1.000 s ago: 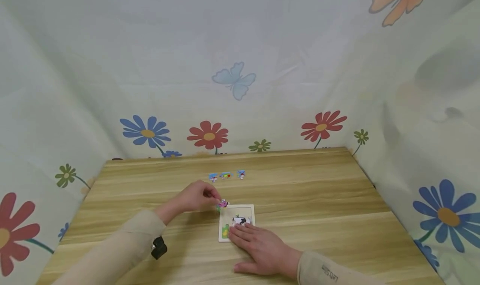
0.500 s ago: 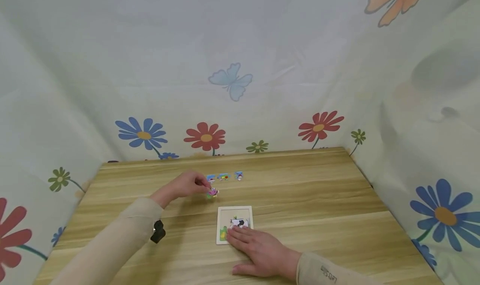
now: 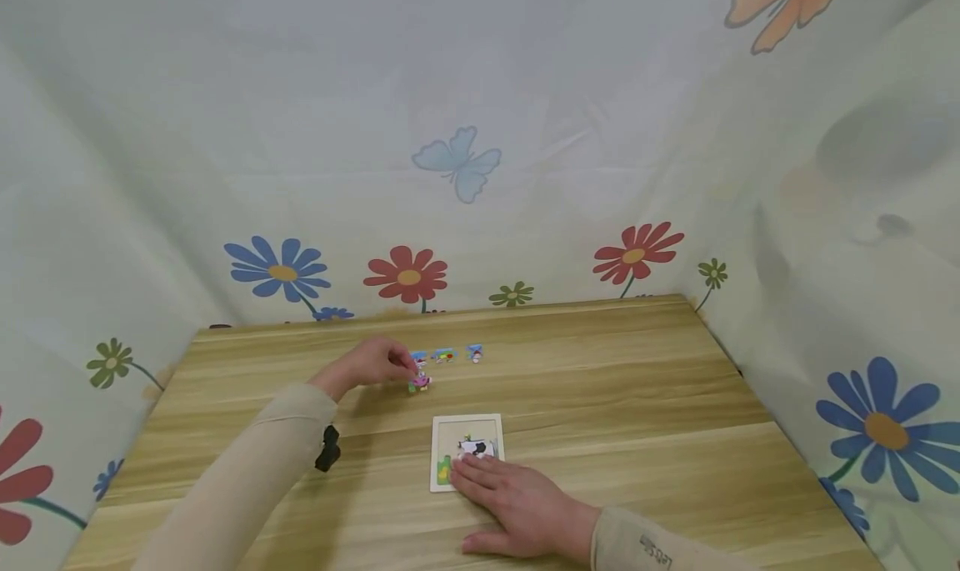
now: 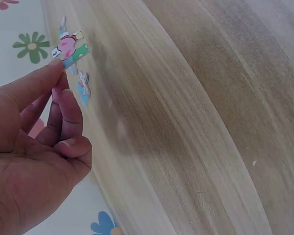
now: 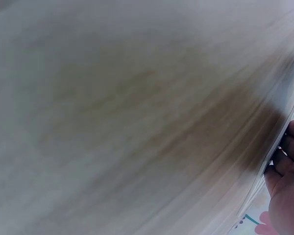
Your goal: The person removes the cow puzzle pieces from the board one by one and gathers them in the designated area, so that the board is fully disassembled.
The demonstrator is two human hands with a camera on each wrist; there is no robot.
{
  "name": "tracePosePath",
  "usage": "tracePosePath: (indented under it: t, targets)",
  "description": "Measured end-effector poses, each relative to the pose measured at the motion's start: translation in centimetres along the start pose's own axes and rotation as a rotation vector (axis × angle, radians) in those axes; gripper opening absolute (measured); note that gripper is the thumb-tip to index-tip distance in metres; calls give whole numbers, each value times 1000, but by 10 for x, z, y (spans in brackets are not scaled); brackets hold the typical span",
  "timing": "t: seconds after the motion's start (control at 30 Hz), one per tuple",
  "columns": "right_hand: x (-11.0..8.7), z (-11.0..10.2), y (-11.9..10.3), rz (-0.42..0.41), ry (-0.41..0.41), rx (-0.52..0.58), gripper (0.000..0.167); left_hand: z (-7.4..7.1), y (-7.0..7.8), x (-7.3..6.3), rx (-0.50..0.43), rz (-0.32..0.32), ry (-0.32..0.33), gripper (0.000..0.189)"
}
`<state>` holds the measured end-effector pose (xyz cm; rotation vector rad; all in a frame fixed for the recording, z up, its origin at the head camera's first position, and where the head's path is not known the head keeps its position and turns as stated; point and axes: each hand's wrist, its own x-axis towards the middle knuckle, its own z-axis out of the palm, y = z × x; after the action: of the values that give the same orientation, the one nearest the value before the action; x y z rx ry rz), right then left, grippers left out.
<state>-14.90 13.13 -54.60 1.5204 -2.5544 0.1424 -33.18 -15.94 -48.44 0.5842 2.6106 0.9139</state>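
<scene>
Between thumb and forefinger, my left hand (image 3: 372, 363) pinches a jigsaw puzzle piece (image 4: 67, 47) in pink, green and white. In the head view that piece hangs just in front of a short row of blue-topped puzzle pieces (image 3: 444, 355); the leftmost one is partly hidden. My right hand (image 3: 517, 500) lies with straight fingers over the lower right of a small white-rimmed puzzle board (image 3: 434, 446). Inside the board show a black-and-white cow picture (image 3: 475, 448) and a green and yellow part (image 3: 444, 471). My right fingers cover some of the board.
A wood-grain table (image 3: 637, 404) stretches to all sides. Behind and beside it hangs a pale curtain (image 3: 540, 137) printed with flowers and butterflies. A small black device (image 3: 327, 449) sits at the left wrist.
My left hand has carried the pinched puzzle piece from the board's upper left corner away to the back left, near the row of pieces. The right hand stays on the board.
</scene>
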Motion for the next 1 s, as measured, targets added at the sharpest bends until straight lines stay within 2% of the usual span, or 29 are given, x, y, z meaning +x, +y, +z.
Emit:
tracePosePath:
  t: [0.23, 0.63, 1.0]
  targets:
    - [0, -1, 0, 2, 6, 1, 79, 6, -7, 7, 18, -3, 21, 5]
    - [0, -2, -1, 10, 0, 11, 80, 19, -16, 12, 10, -60, 120, 6]
    - [-2, 1, -2, 12, 4, 15, 80, 25, -14, 8, 52, -6, 187, 8]
